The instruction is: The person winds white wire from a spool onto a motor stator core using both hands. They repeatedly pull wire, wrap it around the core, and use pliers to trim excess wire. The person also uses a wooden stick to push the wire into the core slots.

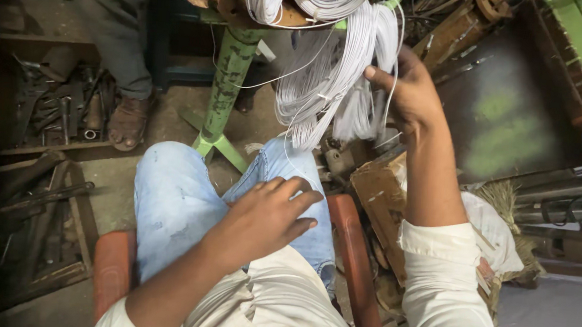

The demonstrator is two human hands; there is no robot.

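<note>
Right hand (411,90) raised, fingers pinching strands of the hanging bundle of white wires (332,77), which drapes just left of the thumb. Left hand (270,214) rests on the jeans-clad thigh (178,196), fingers loosely spread, holding nothing.

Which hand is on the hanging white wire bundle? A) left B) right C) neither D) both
B: the right hand is raised with thumb and fingers on the white wire bundle, while the left hand rests open on the lap over the light blue jeans, holding nothing.
</note>
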